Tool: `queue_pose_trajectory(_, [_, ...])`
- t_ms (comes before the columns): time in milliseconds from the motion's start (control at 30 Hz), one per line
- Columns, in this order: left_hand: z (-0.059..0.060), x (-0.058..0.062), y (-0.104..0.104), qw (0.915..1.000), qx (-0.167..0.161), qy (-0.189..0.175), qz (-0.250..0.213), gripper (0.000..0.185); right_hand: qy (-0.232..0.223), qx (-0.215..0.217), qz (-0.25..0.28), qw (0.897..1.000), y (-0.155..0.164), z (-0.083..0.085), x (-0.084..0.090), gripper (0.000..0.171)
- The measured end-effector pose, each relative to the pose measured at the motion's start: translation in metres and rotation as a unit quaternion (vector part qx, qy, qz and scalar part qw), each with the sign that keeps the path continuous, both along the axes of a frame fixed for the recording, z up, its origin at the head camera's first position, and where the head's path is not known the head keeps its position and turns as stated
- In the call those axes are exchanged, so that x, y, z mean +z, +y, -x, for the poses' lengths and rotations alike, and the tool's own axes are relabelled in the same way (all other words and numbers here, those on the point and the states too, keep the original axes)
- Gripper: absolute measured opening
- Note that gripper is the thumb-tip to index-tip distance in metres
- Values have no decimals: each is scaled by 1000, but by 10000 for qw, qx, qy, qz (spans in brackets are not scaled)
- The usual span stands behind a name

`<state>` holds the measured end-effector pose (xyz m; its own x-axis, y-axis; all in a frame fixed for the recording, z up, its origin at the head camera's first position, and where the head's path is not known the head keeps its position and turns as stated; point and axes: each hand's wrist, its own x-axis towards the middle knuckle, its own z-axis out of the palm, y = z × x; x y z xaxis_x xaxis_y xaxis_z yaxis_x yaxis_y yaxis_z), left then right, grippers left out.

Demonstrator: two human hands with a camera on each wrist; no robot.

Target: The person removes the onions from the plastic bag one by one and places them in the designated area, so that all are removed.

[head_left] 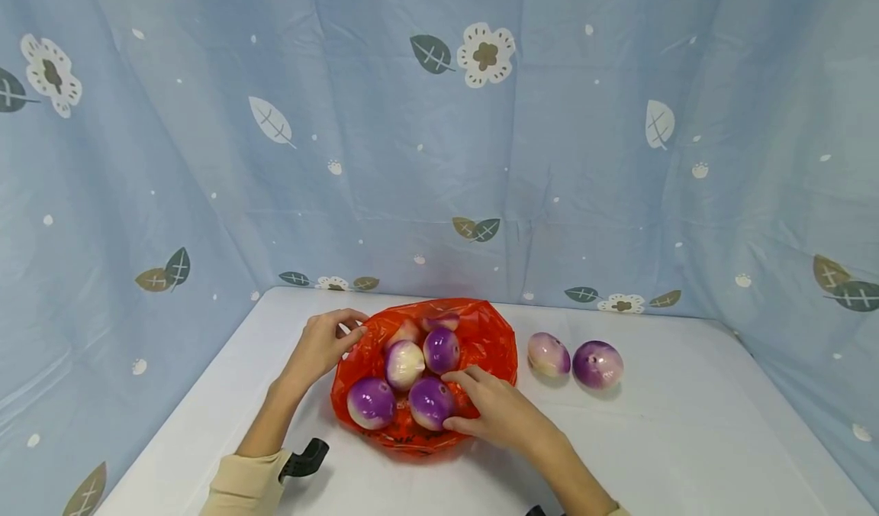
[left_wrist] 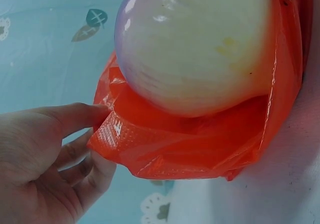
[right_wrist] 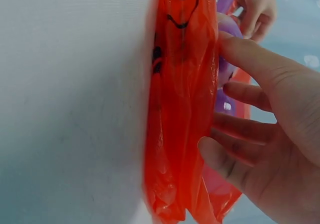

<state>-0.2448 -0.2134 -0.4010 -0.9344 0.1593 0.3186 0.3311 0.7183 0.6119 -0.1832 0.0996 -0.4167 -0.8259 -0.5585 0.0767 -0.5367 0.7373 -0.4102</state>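
Observation:
A red plastic bag (head_left: 487, 329) lies spread open on the table, with several glossy purple-and-white turnips (head_left: 371, 403) inside. At its left rim my left hand (head_left: 328, 346) pinches the plastic between thumb and fingers; the left wrist view shows the held edge beside a pale turnip (left_wrist: 200, 49). My right hand (head_left: 504, 409) reaches over the bag's right rim, fingers spread, its fingertips at a purple turnip (head_left: 431, 404) in the front of the bag. In the right wrist view the bag's side (right_wrist: 182, 114) hides part of the turnips.
Two more turnips, one paler (head_left: 548, 354) and one deeper purple (head_left: 598, 365), sit on the white table (head_left: 659, 440) to the bag's right. A blue patterned curtain (head_left: 384, 157) closes off the back and sides.

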Motion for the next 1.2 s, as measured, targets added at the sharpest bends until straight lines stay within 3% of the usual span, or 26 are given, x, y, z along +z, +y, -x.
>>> queue_pose_trajectory(1200, [-2,1,2,10000,2,-25,47,19,-118,182,145,9997,-4,-1,-1,60])
